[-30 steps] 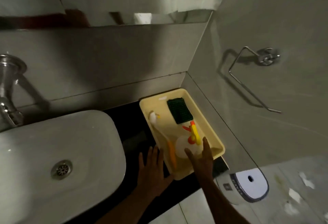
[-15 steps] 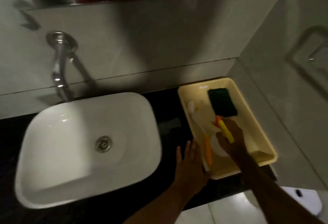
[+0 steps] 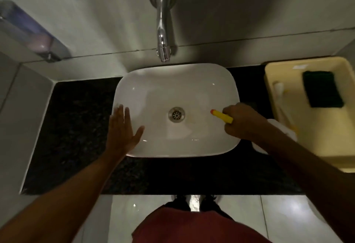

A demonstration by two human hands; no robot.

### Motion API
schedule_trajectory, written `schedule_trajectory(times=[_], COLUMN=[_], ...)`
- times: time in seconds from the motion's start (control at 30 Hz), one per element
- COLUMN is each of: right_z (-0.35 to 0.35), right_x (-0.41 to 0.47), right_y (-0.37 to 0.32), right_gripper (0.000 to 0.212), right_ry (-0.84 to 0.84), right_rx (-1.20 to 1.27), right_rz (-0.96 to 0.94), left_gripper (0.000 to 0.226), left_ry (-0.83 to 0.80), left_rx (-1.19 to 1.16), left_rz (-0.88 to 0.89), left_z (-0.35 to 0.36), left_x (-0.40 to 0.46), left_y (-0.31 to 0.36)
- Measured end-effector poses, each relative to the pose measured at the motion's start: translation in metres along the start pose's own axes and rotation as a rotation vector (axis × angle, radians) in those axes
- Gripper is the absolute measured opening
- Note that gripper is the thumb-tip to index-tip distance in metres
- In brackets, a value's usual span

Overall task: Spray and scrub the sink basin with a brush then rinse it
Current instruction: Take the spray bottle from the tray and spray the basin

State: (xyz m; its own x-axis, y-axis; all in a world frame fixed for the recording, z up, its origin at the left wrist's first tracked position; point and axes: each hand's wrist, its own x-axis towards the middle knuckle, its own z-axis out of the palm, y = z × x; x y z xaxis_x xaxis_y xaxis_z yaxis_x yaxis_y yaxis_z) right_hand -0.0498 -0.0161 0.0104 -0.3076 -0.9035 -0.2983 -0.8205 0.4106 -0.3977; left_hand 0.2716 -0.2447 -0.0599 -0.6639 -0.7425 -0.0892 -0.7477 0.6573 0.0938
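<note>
A white sink basin (image 3: pixel 172 81) with a metal drain (image 3: pixel 176 114) sits on a black counter (image 3: pixel 76 127). My right hand (image 3: pixel 240 122) grips a spray bottle (image 3: pixel 221 115) over the basin's right side; its yellow head with an orange nozzle tip points left at the drain, and its white body shows behind my wrist. My left hand (image 3: pixel 123 129) lies flat and open on the basin's left rim. A brush (image 3: pixel 279 92) with a white head lies in the yellow tray (image 3: pixel 288 64) at the right.
A chrome tap (image 3: pixel 162 21) juts from the wall above the basin. A dark green scrub pad (image 3: pixel 322 91) lies in the tray. A soap dispenser (image 3: pixel 28 31) hangs on the left wall. White floor tiles and my red clothing show below the counter.
My right hand lifted the spray bottle out of the tray and carried it left over the basin. My left hand moved from beside the tray to the basin's left rim. The view turned left.
</note>
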Motion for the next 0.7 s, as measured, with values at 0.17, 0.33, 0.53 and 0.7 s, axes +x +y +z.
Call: schedule_trajectory(times=[0.17,0.33,0.53,0.7], right_z=[0.019,0.026,0.027,0.029], right_x=[0.012,0.01,0.016,0.019], right_y=[-0.013,-0.001,0.005,-0.001], right_gripper=[0.024,0.026,0.017,0.014], right_ry=[-0.082,-0.076,-0.032,0.024], right_rx=[0.033,-0.006,0.088,0.049], right_rz=[0.024,0.137,0.117,0.167], left_gripper=[0.099,0.095,0.094,0.094], left_ry=[-0.017,0.116,0.15,0.117], left_rx=[-0.091,-0.16,-0.237,-0.168], left_rz=[-0.019,-0.066,-0.091,-0.097], left_z=[0.006,-0.004,-0.008,-0.004], left_x=[0.009,0.006,0.006,0.009], left_y=[0.007,0.008,0.011,0.008])
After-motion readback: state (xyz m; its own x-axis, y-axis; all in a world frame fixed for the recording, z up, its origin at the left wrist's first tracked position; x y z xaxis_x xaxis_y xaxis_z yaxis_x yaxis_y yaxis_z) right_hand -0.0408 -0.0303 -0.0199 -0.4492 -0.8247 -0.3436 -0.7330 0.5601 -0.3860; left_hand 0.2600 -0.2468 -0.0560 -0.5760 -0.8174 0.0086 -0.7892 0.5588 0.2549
